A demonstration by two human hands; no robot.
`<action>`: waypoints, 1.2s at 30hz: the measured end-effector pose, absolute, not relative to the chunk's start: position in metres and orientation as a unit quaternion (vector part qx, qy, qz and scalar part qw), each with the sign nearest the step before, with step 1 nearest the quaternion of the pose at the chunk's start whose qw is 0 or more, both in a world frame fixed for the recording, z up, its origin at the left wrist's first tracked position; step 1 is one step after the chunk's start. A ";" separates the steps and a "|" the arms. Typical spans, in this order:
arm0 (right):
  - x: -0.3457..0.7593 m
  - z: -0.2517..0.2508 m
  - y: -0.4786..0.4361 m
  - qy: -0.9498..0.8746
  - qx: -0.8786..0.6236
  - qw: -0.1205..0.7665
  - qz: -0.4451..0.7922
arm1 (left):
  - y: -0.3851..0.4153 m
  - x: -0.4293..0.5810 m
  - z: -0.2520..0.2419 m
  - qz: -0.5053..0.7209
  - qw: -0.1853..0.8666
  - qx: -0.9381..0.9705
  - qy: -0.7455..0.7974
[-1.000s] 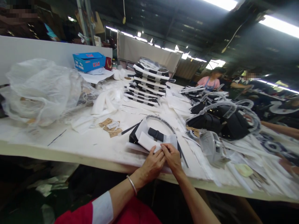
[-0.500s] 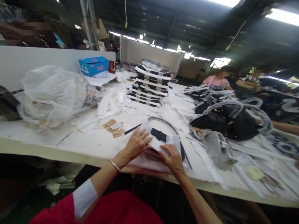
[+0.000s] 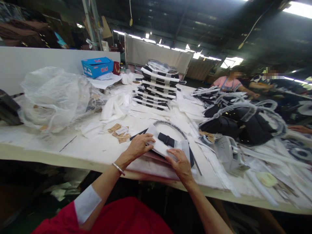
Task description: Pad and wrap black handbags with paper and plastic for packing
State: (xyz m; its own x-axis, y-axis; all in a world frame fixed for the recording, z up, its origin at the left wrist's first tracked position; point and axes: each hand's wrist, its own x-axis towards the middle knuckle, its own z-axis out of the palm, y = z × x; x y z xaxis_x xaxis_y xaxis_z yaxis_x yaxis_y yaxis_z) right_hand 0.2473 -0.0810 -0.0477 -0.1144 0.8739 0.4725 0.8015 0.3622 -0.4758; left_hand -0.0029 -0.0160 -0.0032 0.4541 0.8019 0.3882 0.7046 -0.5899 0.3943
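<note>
Touching white paper [image 3: 159, 148] over black bag [image 3: 191, 159] near table [image 3: 97, 160] edge: left hand [image 3: 140, 145], fingers apart; right hand [image 3: 180, 164], cannot tell whether pinching. Paper laid on; strap [image 3: 166, 139] uncovered; wrapped-looking bags [image 3: 159, 87] stacked behind.

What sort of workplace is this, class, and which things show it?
Probably a bag workshop: black bags with wrapped handles, a stack of black-and-white pieces, and fluorescent lights overhead.
</note>
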 end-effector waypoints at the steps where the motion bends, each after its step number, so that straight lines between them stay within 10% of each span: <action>1: 0.246 -0.047 -0.081 -0.748 -0.562 0.350 0.043 | -0.016 -0.004 -0.005 0.275 0.095 0.845 0.448; 36: 0.204 -0.044 -0.087 -0.846 -0.479 0.229 -0.039 | -0.046 -0.024 -0.048 0.243 -0.006 0.902 0.357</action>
